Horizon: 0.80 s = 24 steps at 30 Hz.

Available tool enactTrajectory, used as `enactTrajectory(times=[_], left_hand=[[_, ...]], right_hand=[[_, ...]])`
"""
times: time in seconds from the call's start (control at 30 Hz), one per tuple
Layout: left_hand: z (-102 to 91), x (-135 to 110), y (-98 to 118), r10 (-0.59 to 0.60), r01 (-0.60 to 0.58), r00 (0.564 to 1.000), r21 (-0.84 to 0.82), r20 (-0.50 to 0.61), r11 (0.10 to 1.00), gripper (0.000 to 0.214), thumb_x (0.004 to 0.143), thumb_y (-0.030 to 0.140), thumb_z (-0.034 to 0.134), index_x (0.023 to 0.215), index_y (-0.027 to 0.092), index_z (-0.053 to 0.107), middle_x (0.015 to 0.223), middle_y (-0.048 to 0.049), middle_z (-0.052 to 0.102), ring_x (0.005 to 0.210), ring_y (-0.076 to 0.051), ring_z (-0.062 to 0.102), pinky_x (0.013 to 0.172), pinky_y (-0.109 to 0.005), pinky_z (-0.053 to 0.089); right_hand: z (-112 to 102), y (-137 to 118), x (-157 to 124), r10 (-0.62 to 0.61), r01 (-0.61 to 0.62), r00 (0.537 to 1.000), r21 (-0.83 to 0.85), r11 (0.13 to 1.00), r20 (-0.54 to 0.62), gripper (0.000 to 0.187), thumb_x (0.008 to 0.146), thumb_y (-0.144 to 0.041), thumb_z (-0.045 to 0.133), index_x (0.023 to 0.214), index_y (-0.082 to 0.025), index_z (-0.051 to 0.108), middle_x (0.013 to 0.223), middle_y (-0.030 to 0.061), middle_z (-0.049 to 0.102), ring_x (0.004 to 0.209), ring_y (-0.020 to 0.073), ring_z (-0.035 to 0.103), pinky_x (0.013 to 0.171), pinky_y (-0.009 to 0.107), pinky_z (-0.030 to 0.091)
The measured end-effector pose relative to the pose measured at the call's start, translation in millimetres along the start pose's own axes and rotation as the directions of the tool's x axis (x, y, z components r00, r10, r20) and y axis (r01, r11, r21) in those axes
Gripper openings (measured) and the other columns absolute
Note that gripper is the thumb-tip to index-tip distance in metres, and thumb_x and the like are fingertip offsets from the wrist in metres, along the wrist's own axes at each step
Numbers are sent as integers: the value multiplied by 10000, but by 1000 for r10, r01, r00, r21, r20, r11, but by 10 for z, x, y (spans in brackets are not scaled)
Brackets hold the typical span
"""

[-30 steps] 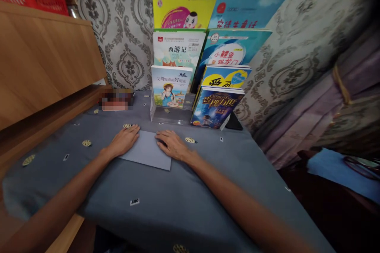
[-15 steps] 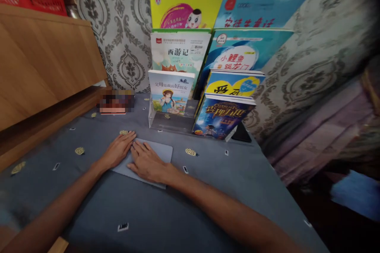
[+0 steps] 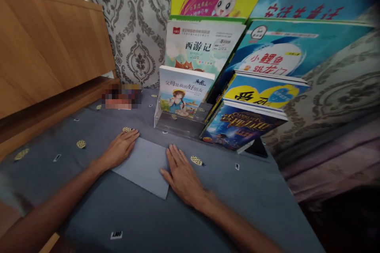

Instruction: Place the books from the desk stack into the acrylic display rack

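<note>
Hands rest palm-down on a grey sheet [image 3: 145, 166] lying on the cloth-covered counter [image 3: 237, 197], likely to hold it flat. Left hand [image 3: 118, 151] covers its left edge, right hand [image 3: 184, 176] its right edge; each grip is spread wide, clasping nothing. Books [image 3: 184, 93] lean in a stand just beyond the grips.

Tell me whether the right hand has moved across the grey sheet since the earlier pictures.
Yes. The right hand slid rightward over the grey sheet, away from the left hand, toward the gold dot on the tablecloth.
</note>
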<state>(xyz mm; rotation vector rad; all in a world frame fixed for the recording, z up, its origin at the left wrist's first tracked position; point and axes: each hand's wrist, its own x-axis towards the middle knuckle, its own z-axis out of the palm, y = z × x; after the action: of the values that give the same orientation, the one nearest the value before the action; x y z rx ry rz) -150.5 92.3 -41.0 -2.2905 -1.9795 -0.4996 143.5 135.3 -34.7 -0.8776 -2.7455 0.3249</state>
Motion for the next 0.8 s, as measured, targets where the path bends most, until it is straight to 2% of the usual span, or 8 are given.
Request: enactTrajectory(times=[0.13,0.23,0.4,0.5,0.63,0.8], left_hand=[[-18,-9,51,38,-36,998,53,-48,998,453,1019,289,319,1382,185,569,1480,-116,549,1398,-247,482,1160,-506,398],[-78,-3,116,161,-157,986,87,-42,984,405,1015,244,352,1322,189,611,1438,-129,583,1368,-265,510,1142,-518,414],[-190,34,185,353,-354,935,119,32,927,378,1027,198,343,1281,170,622,1293,-126,670,1205,-234,618,1070,-440,492],[-186,63,172,400,-400,916,114,24,909,374,1039,227,339,1277,170,622,1281,-120,672,1189,-236,618,1043,-426,509],[-130,90,145,446,-445,895,50,-25,894,371,1048,285,359,1290,178,619,1277,-114,669,1195,-239,611,1049,-432,503],[-158,19,205,522,-519,852,-78,29,851,436,1024,432,442,1390,220,548,1365,-118,621,1293,-266,551,1087,-467,462]], right_hand=[[16,36,-40,-4,4,1000,0,1000,-29,645,1014,-441,442,1504,-25,389,1580,267,334,1499,337,293,1211,563,318],[0,20,-23,-5,5,999,11,1000,-41,633,1008,-422,461,1498,-27,400,1574,265,348,1497,338,298,1210,568,318],[-53,-155,-43,25,-25,999,12,1000,-48,557,1001,-342,484,1466,-36,456,1551,244,408,1487,343,323,1213,586,295],[-102,-309,-90,-88,88,996,63,994,-5,538,1003,-377,504,1458,-89,484,1518,202,480,1471,308,369,1231,575,260],[-140,-372,-134,-282,273,958,147,951,48,542,993,-436,537,1436,-124,511,1501,160,518,1466,256,385,1246,525,251],[-122,-255,-182,-306,303,952,135,943,1,446,1013,-378,517,1389,-141,561,1464,134,564,1444,228,424,1235,481,303]])
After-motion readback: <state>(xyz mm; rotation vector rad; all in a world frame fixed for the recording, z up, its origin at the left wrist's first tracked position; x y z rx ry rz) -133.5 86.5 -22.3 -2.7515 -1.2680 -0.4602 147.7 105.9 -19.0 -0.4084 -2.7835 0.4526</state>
